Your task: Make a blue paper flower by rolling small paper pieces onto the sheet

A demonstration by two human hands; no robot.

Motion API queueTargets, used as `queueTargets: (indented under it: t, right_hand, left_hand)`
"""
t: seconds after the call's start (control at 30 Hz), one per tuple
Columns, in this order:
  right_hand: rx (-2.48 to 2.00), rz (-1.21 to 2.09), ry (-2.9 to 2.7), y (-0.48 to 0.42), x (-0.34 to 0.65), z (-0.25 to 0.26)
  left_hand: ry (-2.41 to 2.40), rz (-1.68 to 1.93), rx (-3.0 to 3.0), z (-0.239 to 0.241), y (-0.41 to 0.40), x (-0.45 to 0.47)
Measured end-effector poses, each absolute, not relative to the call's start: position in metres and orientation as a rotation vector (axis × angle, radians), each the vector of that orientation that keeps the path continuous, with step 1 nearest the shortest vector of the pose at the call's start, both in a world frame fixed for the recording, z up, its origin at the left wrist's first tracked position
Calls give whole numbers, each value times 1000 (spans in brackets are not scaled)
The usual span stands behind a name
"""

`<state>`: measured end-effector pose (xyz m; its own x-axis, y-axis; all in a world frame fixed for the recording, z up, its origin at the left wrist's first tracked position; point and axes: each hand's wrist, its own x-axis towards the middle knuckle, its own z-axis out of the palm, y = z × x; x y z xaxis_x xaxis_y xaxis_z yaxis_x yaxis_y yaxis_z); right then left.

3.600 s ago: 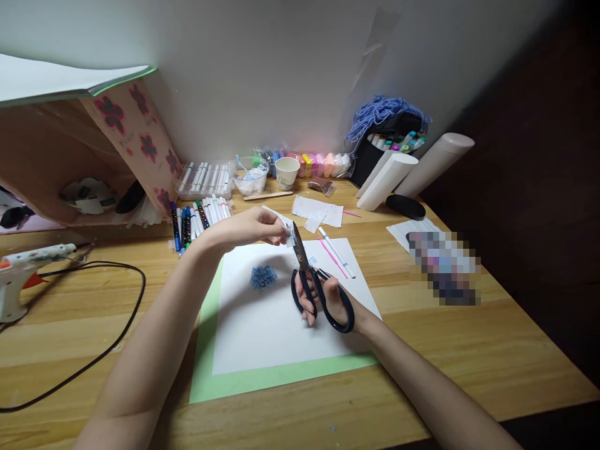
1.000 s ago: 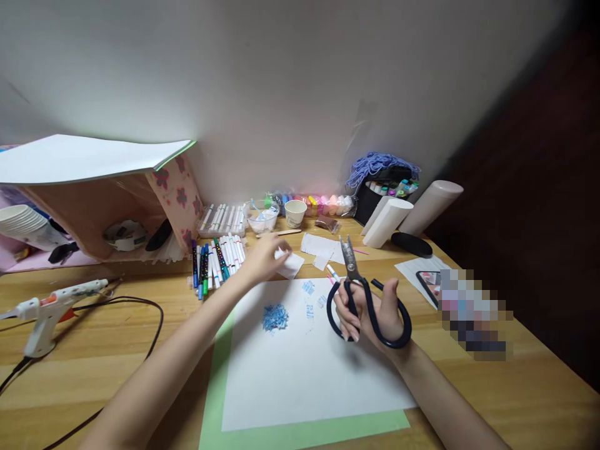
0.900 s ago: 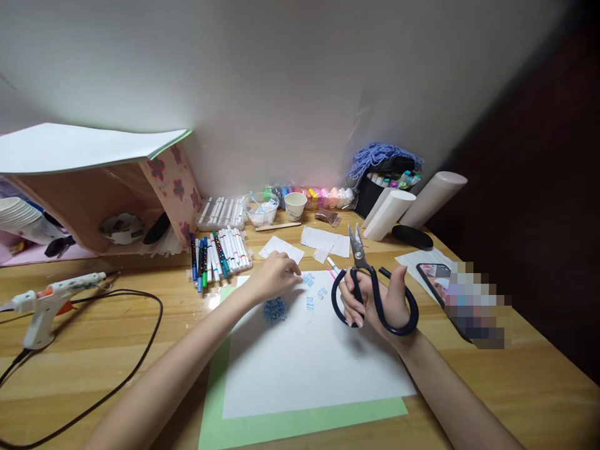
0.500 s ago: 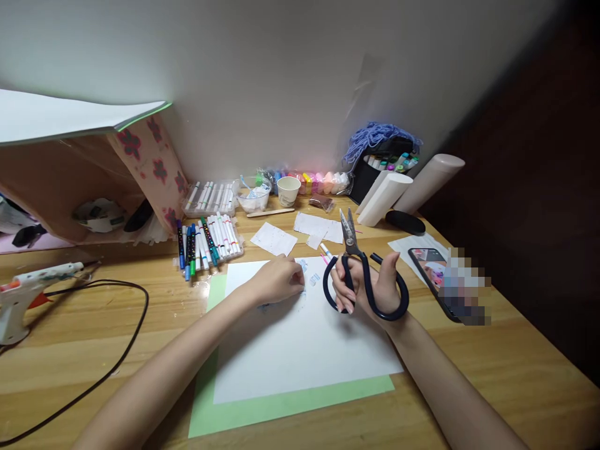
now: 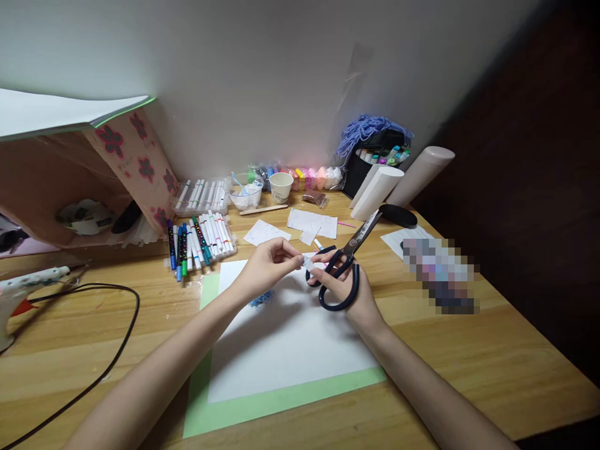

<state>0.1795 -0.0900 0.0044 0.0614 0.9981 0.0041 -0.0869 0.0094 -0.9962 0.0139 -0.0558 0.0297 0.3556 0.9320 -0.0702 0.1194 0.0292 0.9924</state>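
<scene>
My left hand (image 5: 262, 269) is closed in a pinch on a small pale piece (image 5: 307, 262), perhaps paper or tape, above the white sheet (image 5: 290, 356). The thumb and fingers of my right hand (image 5: 360, 300) meet the other side of that piece. Black-handled scissors (image 5: 350, 250) hang around my right fingers, blades closed and pointing up and to the right. Below my left hand lies a small heap of blue bits (image 5: 261, 299) on the white sheet. Under that sheet shows a green sheet (image 5: 281, 405).
Markers (image 5: 199, 244) lie at the back left, near a paper cup (image 5: 280, 187) and a small clear bowl (image 5: 245, 195). Paper scraps (image 5: 266, 232) lie behind the sheets. A glue gun (image 5: 32, 281) with a looping cord (image 5: 135, 312) is at left; white rolls (image 5: 377, 192) stand back right.
My right hand has moved left to meet my left hand, and the scissors have tilted to the right. The pale piece now shows between both hands, and the blue heap has come into view.
</scene>
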Motion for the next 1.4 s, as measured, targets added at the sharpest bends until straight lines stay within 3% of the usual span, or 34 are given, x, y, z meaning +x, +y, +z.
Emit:
queueTargets:
  t: [0.77,1.07,1.4]
  right_hand:
    - [-1169,1121,-1214,-90,189,10]
    - [-958,1914,-1081,-102,171,2]
    - [-1026,1870,-1278,-120,159,-7]
  left_hand:
    - [1071,850,1401,40,-68,21]
    - [1184,1347,1187,38,-62,19]
    - [1168,1377,1049,33,-66,24]
